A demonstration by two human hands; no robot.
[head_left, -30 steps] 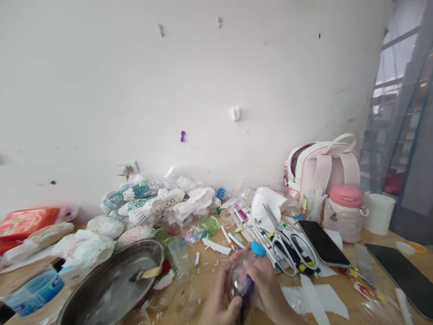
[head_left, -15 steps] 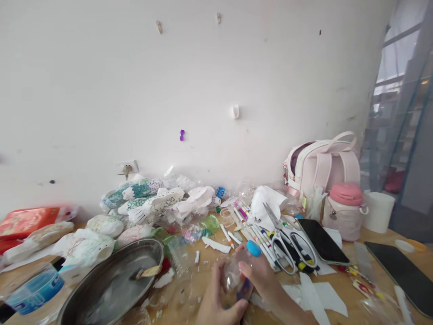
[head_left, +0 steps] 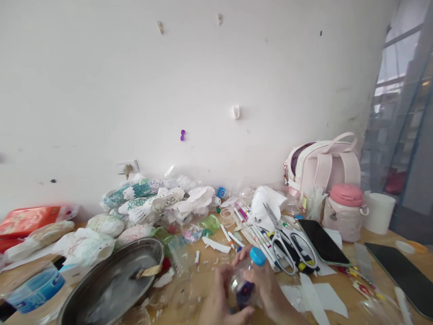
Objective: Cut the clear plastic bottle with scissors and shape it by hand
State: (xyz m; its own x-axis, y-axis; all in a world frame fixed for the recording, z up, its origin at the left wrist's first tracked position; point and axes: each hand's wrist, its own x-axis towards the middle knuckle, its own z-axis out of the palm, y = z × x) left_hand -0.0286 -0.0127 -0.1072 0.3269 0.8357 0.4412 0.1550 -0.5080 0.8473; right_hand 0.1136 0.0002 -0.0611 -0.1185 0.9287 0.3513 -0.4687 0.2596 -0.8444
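Observation:
A clear plastic bottle (head_left: 244, 286) with a blue cap (head_left: 257, 256) is between my hands, tilted with the cap up and to the right. Something dark purple shows at its lower part. My left hand (head_left: 223, 295) wraps its left side, with the thumb under the lower end. My right hand (head_left: 265, 282) closes on it from the right, just below the cap. Scissors (head_left: 287, 243) with grey handles lie right of my hands, over several markers (head_left: 262, 239). White paper pieces (head_left: 320, 295) lie near my right forearm.
A metal basin (head_left: 111, 284) holding cloudy liquid and a wooden-handled brush stands at the left. Several paper-wrapped, drawn-on shapes (head_left: 142, 196) pile up by the wall. Phones (head_left: 323, 241), a pink-lidded container (head_left: 343, 212) and a pink backpack (head_left: 324, 167) stand or lie right.
My hands and the bottle have shifted slightly to the right and down. The bottle has turned a little, and its blue cap and dark purple part show more plainly.

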